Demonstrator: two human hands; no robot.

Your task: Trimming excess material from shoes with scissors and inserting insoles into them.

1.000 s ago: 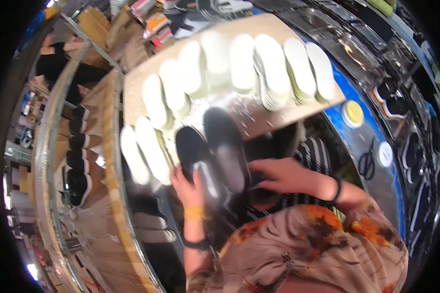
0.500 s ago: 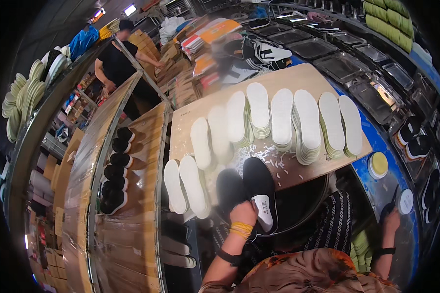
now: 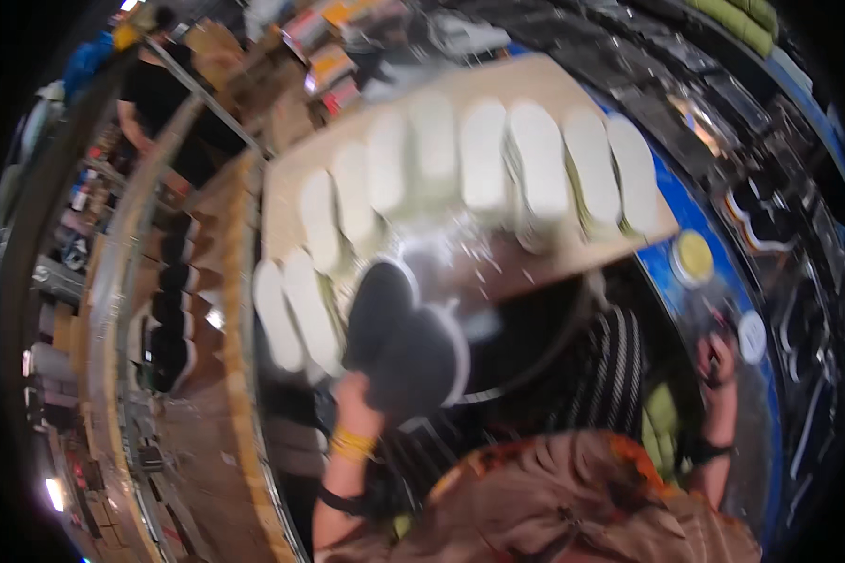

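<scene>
My left hand [image 3: 355, 399] is closed on a pair of black shoes [image 3: 418, 361] with white edges, held together over the near left edge of a wooden board [image 3: 591, 258]. Motion blurs the shoes, and the fingers lie partly behind them. On the right, my right hand [image 3: 715, 359] is over the blue-edged bench, its fingers curled around something dark that is too smeared to name. Stacks of white insoles [image 3: 538, 159] stand in a curved row along the board. White scraps [image 3: 483, 263] are strewn in front of them.
Beside my right hand are a round tub with a yellow top [image 3: 693, 258] and a white round lid [image 3: 752, 336]. A shelf rack [image 3: 244, 310] with black shoes [image 3: 171, 319] stands at left. Beyond it is another person [image 3: 155, 103]. Dark metal trays [image 3: 667, 113] line the right.
My left hand has moved left with the black shoes, whose dark faces now turn toward me. My right hand has shifted up and left in view. The whole view has swung and blurred.
</scene>
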